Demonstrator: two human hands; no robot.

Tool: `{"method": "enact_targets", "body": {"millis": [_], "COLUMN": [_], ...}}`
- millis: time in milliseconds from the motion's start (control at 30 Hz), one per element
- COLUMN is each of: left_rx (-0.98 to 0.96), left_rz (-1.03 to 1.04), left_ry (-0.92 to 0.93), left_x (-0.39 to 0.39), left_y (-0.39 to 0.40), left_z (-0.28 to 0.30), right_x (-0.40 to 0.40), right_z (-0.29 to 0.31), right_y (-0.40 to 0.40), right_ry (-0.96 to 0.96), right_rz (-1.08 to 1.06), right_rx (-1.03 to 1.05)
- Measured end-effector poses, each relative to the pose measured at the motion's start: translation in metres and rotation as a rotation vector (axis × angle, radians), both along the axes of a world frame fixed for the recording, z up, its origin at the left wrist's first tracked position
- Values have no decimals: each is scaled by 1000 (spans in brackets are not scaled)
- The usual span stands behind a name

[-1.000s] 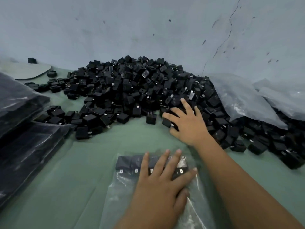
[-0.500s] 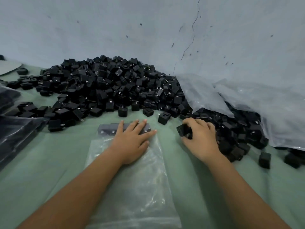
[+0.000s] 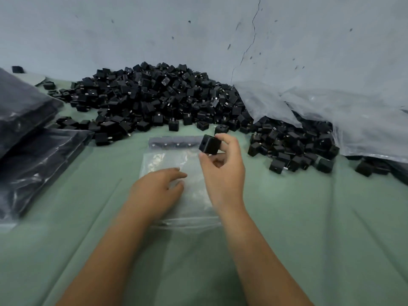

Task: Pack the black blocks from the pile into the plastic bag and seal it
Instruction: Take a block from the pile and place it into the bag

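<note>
Green cloth covers the work surface, which runs back to a cracked, pale blue-grey wall. Over the far end of the clear plastic bag, the right hand pinches one black block between thumb and fingertips, held up off the cloth; half a second ago that same hand was down at the edge of the pile, closing on a block, so the pick is made and the block has been carried across. Just beyond the pinch, at the closed far end of the bag, lies a row of blocks already packed. Toward the person from the pinch, the left hand rests on the bag with loosely extended fingers and holds nothing; it has slid back from the far end, where it lay flat on the packed row a moment before. Off to the right of the held block, more blocks spill out from under crumpled plastic sheeting; off to the left sit dark filled bags, stacked. By my reading, packing has barely begun: a single row is in, the heap is large, and the bag's opening, nearer the person, is not sealed. The held block probably must travel back to that opening to go in.
</note>
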State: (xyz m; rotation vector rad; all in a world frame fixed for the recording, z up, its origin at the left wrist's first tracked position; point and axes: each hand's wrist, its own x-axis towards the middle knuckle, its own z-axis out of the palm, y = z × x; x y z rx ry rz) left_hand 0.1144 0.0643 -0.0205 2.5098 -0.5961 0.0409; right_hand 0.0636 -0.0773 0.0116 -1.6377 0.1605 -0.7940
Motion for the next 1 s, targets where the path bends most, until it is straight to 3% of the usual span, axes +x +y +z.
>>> {"method": "enact_targets", "body": {"millis": [133, 267, 433, 633, 833, 1000], "left_rx": [-97, -135, -154, -105, -210, -451], "left_rz": [-235, -203, -254, -428, -470, -302], "left_ry": [-13, -66, -157, 35, 246, 312], "left_x": [-22, -34, -37, -37, -35, -35], "left_y": [11, 10, 13, 12, 18, 22], "left_z": [-3, 3, 0, 5, 7, 9], "right_x": [-14, -20, -20, -19, -22, -27], "right_z": [-22, -41, -41, -35, -32, -33], "right_y": [38, 45, 39, 28, 35, 39], "right_ry": [-26, -35, -56, -57, -185, -307], "right_rz": [58, 78, -50, -112, -150, -133], "right_rx": [-227, -477, -357, -237, -403, -596]}}
